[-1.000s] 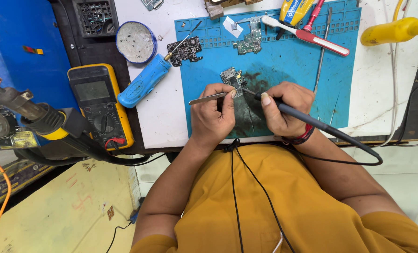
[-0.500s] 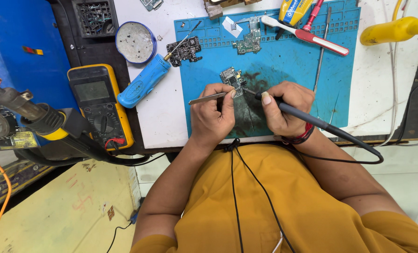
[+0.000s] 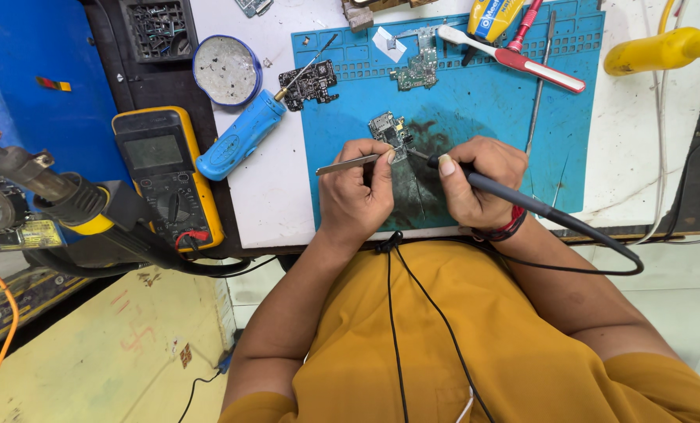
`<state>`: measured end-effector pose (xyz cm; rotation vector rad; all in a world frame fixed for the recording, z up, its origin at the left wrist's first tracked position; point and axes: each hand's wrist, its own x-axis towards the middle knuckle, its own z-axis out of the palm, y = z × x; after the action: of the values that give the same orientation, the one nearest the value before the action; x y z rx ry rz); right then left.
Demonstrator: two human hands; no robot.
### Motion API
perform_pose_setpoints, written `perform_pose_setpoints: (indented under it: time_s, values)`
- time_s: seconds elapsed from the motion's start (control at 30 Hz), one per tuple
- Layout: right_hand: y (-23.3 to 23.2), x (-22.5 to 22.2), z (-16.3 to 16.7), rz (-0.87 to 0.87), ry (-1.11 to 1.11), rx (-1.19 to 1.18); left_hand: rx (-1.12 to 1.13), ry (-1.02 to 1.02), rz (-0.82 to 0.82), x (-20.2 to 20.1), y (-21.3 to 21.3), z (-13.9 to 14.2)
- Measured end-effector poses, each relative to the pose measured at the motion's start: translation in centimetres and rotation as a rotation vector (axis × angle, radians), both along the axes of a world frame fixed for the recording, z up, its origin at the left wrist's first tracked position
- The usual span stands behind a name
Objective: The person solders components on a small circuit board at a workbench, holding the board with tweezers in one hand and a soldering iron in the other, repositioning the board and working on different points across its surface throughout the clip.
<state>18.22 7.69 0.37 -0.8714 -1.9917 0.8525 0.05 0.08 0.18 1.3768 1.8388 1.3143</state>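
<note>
Left hand pinches tweezers; right hand holds iron pen-style. Board lies at both tips, on mat: light, stiff, fragile; best held by edges.

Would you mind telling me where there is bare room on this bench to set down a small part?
Bare white bench lies between the multimeter and the blue mat. Bare mat lies right of the right hand. The mat's top edge, around the toothbrush, is crowded.

nothing visibly changed: hands hold the same poses as before.
</note>
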Motion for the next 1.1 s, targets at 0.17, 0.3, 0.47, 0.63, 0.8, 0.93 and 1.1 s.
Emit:
perform_pose_setpoints:
  time_s: [0.17, 0.3, 0.47, 0.63, 0.8, 0.93, 1.1]
  values:
    - [0.0, 0.0, -0.1, -0.001, 0.007, -0.008, 0.005, 0.001, -0.008, 0.0, 0.0, 0.0]
    - [-0.2, 0.1, -0.3, -0.003, 0.007, -0.005, 0.012, 0.011, -0.006, -0.1, 0.0, 0.0]
    - [0.0, -0.2, -0.4, -0.029, 0.033, 0.052, 0.016, -0.013, -0.003, -0.1, 0.0, -0.1]
    - [0.7, -0.8, 0.7, 0.079, -0.105, 0.099, -0.030, -0.200, 0.092, 0.1, -0.4, -0.9]
    - [1.0, -2.6, 1.8, 0.207, -0.305, 0.228, 0.156, -0.363, 0.086, -0.2, -0.7, -2.0]
    - [0.9, -3.0, 2.3, 0.219, -0.343, 0.276, 0.204, -0.518, 0.090, -0.4, -0.9, -2.6]
    - [1.0, -2.8, 2.2, 0.211, -0.318, 0.262, 0.195, -0.401, 0.179, -1.9, -1.3, -2.7]
